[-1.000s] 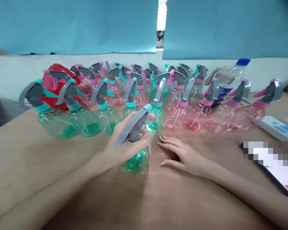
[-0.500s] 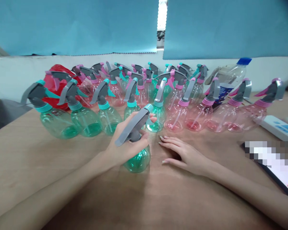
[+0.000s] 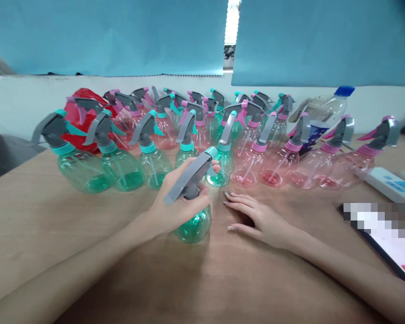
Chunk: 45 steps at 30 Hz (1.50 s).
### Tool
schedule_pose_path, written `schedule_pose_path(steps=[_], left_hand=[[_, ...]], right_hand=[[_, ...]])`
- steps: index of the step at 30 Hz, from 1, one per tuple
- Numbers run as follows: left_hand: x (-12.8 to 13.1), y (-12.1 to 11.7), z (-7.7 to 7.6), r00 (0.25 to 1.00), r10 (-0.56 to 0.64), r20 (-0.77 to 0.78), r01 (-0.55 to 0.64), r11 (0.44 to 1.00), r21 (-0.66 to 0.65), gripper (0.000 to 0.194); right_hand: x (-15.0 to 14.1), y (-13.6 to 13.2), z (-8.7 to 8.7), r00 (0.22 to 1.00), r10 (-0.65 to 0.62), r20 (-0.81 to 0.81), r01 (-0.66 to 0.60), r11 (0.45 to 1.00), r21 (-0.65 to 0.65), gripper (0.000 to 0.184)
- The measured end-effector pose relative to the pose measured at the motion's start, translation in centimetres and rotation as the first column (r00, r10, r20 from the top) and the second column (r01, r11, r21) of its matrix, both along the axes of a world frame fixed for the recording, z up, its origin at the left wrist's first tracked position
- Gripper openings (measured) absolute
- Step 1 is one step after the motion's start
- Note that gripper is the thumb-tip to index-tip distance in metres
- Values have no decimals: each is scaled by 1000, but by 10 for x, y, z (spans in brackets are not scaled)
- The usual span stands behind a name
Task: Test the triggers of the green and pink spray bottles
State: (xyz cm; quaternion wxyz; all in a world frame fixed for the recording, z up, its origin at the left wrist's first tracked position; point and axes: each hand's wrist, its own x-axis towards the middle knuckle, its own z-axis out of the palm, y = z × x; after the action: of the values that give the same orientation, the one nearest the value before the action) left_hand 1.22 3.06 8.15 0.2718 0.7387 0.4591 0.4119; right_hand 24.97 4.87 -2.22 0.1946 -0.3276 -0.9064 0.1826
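Observation:
My left hand (image 3: 177,200) is shut around the neck of a green plastic spray bottle (image 3: 193,226), whose grey trigger head (image 3: 189,177) tilts toward the lower left. The bottle's base stands on the table. My right hand (image 3: 258,218) lies flat on the tan tabletop (image 3: 54,225), fingers spread and touching nothing else, its fingertips just right of the held bottle. Behind both hands stand several green spray bottles (image 3: 119,170) on the left and several pink spray bottles (image 3: 273,168) on the right, packed in rows.
A red plastic bag (image 3: 79,123) lies behind the left bottles. A transparent water bottle with a blue cap (image 3: 324,110) lies at the back right. A white remote-like device (image 3: 389,184) and a pixelated flat object (image 3: 381,229) sit at the right. Blue paper (image 3: 104,36) covers the wall behind.
The whole scene sits slightly further right in the view. My hands and the held bottle keep the same pose, with no bottle taken or let go.

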Motion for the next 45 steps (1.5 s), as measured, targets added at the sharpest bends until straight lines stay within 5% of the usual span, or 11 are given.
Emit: schedule_pose_path(steps=[45], left_hand=[[2, -2, 11, 996, 94, -9, -94, 995, 41, 30]], right_hand=[[-1, 3, 12, 999, 33, -32, -32, 999, 19, 60]])
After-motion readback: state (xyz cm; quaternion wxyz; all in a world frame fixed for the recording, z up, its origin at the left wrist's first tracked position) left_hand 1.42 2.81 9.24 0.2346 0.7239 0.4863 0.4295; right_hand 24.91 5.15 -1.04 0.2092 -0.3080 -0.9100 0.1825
